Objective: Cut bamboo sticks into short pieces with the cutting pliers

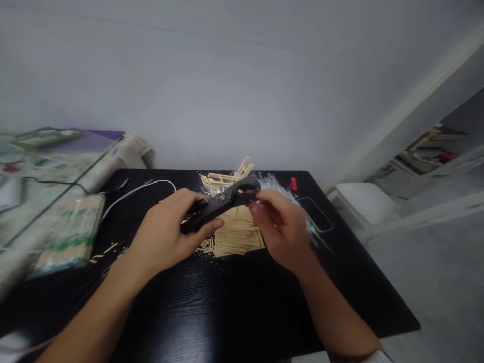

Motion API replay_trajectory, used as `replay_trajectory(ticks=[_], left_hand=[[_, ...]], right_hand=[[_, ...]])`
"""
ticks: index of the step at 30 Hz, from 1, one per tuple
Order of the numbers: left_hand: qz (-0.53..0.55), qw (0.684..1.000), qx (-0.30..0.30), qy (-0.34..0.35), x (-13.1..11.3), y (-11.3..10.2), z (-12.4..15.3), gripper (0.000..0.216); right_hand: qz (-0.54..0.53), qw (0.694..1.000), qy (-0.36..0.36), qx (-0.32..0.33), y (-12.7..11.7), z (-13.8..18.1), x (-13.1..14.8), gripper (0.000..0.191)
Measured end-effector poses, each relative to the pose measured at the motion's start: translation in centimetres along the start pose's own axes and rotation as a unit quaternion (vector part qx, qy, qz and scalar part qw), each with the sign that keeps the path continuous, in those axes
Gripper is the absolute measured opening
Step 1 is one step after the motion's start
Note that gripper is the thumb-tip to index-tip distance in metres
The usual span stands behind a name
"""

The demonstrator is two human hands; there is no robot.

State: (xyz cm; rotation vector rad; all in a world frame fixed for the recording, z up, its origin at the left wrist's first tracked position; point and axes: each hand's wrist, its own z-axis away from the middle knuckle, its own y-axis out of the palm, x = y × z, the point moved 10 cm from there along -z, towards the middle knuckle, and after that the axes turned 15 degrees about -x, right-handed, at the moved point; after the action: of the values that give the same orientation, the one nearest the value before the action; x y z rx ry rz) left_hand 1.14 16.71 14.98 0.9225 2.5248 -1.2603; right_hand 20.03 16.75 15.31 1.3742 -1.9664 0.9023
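Note:
A long black tool, by its shape a glue gun (223,204), is held up slantwise over the table. My left hand (168,229) is closed around its lower left end, thumb along the near side. At the upper right end, the bent fingers of my right hand (282,222) pinch it; a small pale spot shows by the fingertips. Beneath lies a stack of thin wooden sticks (238,237). Behind the tool stands a loose structure of pale sticks (244,169), partly hidden, beside crumpled shiny film (215,189). Clear rods (272,184) lie partly behind my right hand.
On the black table (212,312) are a phone (315,214), a small red object (294,184), a white cable (132,190) and scattered stick bits (104,253). A bag of wooden sticks (71,229) lies left. A white stool (365,201) stands right; the wall (227,91) is behind.

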Motion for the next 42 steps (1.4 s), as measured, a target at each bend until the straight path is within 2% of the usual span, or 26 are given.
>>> replay_trajectory(ticks=[17, 42], left_hand=[[0.018, 0.998, 0.047, -0.039, 0.0, 1.6, 0.7, 0.048], [0.01, 0.997, 0.058, -0.05, 0.1, 1.9, 0.6, 0.043]], right_hand=[[-0.028, 0.999, 0.04, -0.002, 0.0, 0.1, 0.0, 0.015], [-0.017, 0.999, 0.036, 0.007, 0.2, -0.1, 0.1, 0.017]])
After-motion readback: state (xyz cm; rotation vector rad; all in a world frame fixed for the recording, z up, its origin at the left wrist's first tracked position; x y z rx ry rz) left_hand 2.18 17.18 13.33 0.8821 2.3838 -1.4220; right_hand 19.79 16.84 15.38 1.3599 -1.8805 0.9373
